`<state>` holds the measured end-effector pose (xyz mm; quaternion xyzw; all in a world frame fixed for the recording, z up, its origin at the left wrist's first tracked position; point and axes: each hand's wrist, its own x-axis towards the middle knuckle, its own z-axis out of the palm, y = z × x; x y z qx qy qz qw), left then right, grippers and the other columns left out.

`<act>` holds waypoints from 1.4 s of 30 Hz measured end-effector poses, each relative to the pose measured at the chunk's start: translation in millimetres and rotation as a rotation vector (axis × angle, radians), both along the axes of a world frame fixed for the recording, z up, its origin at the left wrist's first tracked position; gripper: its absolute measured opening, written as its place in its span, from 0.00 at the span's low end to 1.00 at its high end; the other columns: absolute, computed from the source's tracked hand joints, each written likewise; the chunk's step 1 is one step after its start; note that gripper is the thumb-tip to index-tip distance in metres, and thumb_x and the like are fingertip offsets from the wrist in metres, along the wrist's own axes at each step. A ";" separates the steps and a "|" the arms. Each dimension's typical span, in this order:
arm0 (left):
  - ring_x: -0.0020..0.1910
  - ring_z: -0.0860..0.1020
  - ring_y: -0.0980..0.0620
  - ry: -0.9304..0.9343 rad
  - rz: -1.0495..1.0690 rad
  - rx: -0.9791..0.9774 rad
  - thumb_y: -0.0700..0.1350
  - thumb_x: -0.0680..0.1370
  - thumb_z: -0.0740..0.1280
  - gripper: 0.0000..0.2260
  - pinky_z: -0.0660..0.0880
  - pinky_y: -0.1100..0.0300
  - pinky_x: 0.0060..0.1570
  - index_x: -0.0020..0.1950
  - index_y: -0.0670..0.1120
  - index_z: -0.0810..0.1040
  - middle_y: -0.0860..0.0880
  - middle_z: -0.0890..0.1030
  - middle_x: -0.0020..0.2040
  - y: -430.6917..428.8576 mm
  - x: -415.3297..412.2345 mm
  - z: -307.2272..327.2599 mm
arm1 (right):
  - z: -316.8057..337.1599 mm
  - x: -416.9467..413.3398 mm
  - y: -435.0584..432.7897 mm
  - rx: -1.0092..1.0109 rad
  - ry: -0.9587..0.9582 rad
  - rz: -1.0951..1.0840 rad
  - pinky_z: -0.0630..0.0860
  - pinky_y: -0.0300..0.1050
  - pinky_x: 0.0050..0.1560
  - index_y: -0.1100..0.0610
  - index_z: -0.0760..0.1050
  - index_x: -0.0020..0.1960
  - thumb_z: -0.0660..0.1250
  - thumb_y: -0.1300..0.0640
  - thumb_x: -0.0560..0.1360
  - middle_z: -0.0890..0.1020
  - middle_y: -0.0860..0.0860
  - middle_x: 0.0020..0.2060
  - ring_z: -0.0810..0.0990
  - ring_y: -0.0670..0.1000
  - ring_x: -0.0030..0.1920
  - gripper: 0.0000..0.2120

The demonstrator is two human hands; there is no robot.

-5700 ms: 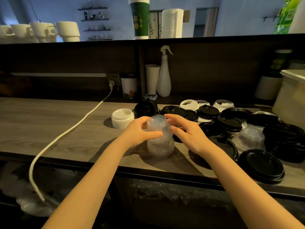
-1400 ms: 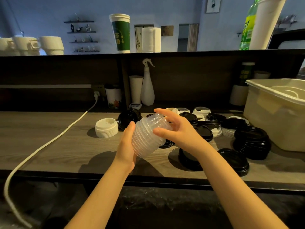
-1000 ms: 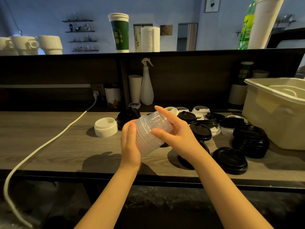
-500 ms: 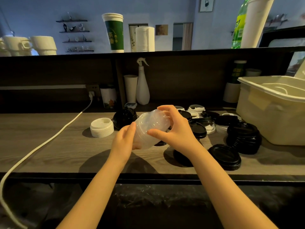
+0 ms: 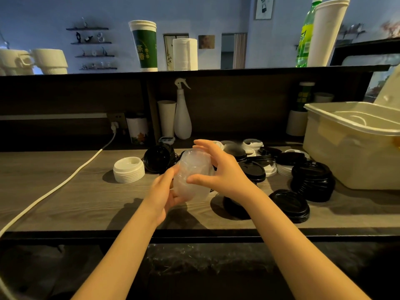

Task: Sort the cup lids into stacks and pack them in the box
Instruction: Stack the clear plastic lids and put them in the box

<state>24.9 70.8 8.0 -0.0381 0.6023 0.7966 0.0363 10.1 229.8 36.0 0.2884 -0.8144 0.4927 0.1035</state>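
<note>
A stack of clear domed lids (image 5: 192, 174) is held tilted above the wooden counter (image 5: 75, 191) between both hands. My left hand (image 5: 164, 191) cups its lower end, fingers curled under it. My right hand (image 5: 218, 169) grips its upper end with thumb and fingers. A stack of white lids (image 5: 129, 169) stands on the counter to the left. Black lids (image 5: 311, 180) lie in stacks and loose to the right, mixed with several white lids (image 5: 252, 145). The cream plastic box (image 5: 355, 146) stands open at the far right.
A white cable (image 5: 65, 180) runs across the counter's left side from a wall socket. A white spray bottle (image 5: 182, 113) and paper cups (image 5: 166, 118) stand at the back under a dark shelf. The counter's front edge is just below my wrists.
The clear lid stack went from resting on the counter to being lifted and tilted between both hands, then sank a little. My view has swung right, bringing the box into sight.
</note>
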 end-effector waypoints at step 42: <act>0.47 0.74 0.51 0.363 -0.358 -0.492 0.58 0.80 0.53 0.17 0.70 0.58 0.45 0.46 0.48 0.74 0.47 0.77 0.46 356.0 -217.2 165.4 | 143.5 -126.6 339.6 0.061 0.037 -0.726 0.74 0.39 0.47 0.48 0.64 0.69 0.72 0.48 0.70 0.74 0.44 0.55 0.76 0.46 0.51 0.31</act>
